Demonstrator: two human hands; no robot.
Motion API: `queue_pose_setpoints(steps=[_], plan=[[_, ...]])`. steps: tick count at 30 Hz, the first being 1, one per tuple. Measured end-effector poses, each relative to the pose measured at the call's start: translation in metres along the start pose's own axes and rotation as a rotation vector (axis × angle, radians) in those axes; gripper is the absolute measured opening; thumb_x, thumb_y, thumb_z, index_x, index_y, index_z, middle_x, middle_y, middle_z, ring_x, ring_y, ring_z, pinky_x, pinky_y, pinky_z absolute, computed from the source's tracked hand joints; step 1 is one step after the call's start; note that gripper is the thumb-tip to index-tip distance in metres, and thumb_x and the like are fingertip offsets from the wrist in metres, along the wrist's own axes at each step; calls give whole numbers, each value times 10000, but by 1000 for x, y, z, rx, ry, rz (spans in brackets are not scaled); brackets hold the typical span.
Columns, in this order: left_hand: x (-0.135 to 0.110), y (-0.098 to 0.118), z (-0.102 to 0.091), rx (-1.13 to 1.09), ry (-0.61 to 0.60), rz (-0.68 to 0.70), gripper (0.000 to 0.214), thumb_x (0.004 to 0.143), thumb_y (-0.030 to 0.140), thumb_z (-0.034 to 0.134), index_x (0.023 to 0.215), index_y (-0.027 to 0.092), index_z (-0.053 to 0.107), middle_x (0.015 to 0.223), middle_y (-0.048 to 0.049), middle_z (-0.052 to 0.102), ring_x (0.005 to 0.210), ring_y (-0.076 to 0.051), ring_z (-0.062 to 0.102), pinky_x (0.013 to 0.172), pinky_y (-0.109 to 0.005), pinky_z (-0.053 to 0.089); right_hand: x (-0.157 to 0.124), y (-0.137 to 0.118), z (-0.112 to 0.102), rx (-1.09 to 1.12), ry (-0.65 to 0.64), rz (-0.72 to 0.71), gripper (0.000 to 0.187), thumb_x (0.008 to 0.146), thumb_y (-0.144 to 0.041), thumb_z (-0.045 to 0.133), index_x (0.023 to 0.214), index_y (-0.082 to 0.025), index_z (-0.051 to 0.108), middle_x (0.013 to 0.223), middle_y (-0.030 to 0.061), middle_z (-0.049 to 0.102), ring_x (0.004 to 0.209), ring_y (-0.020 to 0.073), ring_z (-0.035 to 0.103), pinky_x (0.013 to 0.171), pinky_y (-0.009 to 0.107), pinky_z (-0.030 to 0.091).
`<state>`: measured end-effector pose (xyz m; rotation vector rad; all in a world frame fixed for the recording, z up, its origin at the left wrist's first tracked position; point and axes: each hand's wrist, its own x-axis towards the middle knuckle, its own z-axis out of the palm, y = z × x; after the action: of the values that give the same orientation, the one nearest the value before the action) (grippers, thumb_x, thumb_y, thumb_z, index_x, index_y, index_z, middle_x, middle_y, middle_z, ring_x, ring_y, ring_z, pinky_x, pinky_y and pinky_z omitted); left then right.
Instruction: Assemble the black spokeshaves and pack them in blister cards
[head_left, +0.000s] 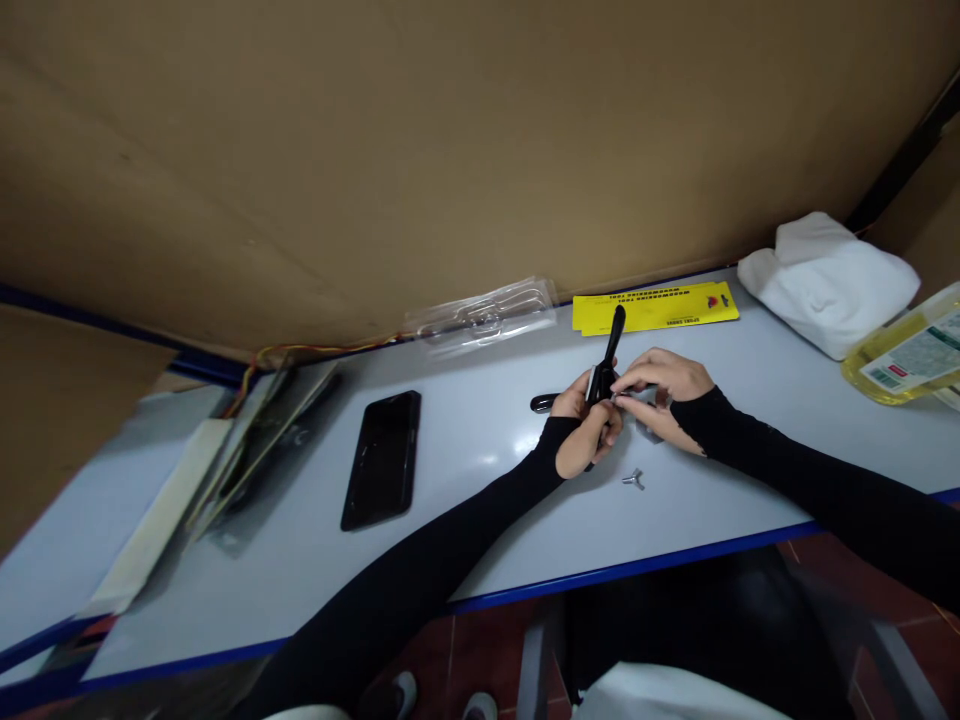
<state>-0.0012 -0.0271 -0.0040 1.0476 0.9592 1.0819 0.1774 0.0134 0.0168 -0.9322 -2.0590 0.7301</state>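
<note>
Over on the left of the table [487,540] there was a black phone [382,458] lying flat. Further right, the left hand [589,430] was clenched around a black tool [606,365], holding it just above the tabletop, handle sticking up. The right hand [664,395] pinched at the tool's middle with its fingertips. A little metal wing nut [634,480] sat loose right below the hands, and a yellow card [654,306] lay behind them.

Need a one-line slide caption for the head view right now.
Both hands, left hand and right hand, grip a black tool over the table, a wing nut lying nearby.
</note>
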Motion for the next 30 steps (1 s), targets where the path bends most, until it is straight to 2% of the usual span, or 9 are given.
queue_pose_setpoints(steps=[2,6,9,13,16,20,24,28,30], plan=[[0,2,0,5,4,-8,849,918,410,709,1605,99,319,511,98,529,326,-61,295,287,-151,275,1,4,1,11,-17,-18,101,911,-177,728,942,-203,820,956,60,700,774,146,662,549,228,436],[0,5,1,9,-10,-13,878,920,410,710,1627,105,289,504,103,530,309,-53,279,289,-149,259,2,13,3,-10,-38,-122,178,966,-175,650,982,-226,820,967,52,686,763,143,628,630,260,469],[0,4,2,14,-4,-8,868,915,403,713,1614,89,307,506,105,524,315,-55,284,289,-152,264,2,15,4,-1,-31,-135,205,928,-138,612,956,-221,797,931,32,654,723,125,598,647,255,475],[0,3,3,9,27,-5,830,892,367,720,1591,99,359,538,91,544,345,-68,353,302,-157,295,1,8,2,2,-21,-24,177,849,-164,691,997,-201,782,945,31,661,718,115,602,634,241,468],[1,5,1,-29,-2,-36,843,858,306,675,1601,102,334,552,76,581,332,-76,357,300,-168,293,2,5,-1,3,-49,-5,93,858,-237,732,927,-197,779,876,27,674,710,124,608,616,242,457],[2,8,-3,-65,-43,-74,858,809,268,603,1598,89,319,563,58,610,342,-100,399,308,-182,314,5,1,-5,-7,-95,44,46,844,-240,751,847,-197,767,804,20,693,704,130,616,597,238,442],[2,6,-4,-59,-53,-54,860,860,279,589,1632,100,258,535,79,588,317,-94,372,302,-176,294,8,-5,-12,175,-141,197,155,864,-333,749,870,-179,767,829,49,727,717,139,646,547,230,439],[4,1,-2,-84,-10,-33,884,875,298,654,1639,132,243,619,60,648,332,-81,394,290,-166,282,14,-5,-23,483,-254,449,369,812,-518,792,904,-183,669,786,41,730,527,114,556,456,251,446],[4,0,-1,-109,19,-18,907,850,309,702,1627,142,266,731,17,709,369,-83,441,281,-168,294,17,0,-27,441,-260,454,351,798,-503,787,877,-188,652,776,39,730,514,110,543,456,250,430]])
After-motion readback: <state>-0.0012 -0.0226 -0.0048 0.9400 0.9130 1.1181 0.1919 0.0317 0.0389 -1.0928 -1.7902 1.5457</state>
